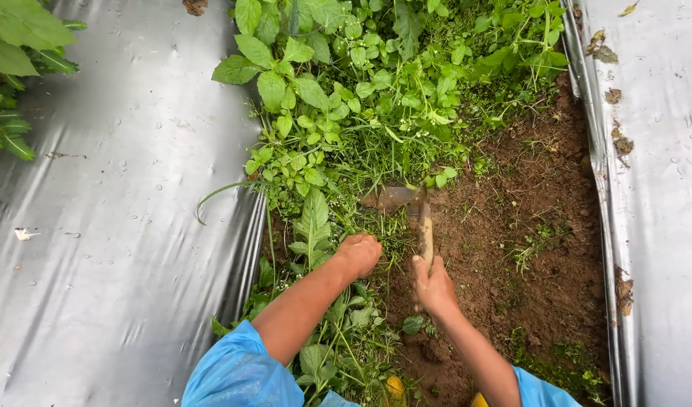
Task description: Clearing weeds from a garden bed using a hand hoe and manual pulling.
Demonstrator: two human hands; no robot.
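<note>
Far left there's a wide sheet of shiny grey plastic mulch film (120, 226) covering the ground, beaded with water drops, with a few dark green leafy plants (14, 68) poking in at the top left corner. Its edge drops into a furrow packed with a thick patch of green weeds and grass (346, 113), broad-leaved stuff on top and stringy grass lower down.

The left hand (359, 254) is closed in a fist around a clump of those weeds, right at the border between the greenery and the bare soil. The blue plastic sleeve (237, 373) on that arm sits at the bottom edge.

Just beside it, the right hand (434, 285) is wrapped tight around the wooden handle of a small muddy hand hoe (424, 226). The hoe's metal blade (395, 198) is down at the base of the weeds, touching the soil, a bit above the left hand.

Right of that is reddish brown cleared soil (534, 226) with a few little sprouts, then another strip of grey plastic film (662, 188) with dried leaf bits stuck to it.
</note>
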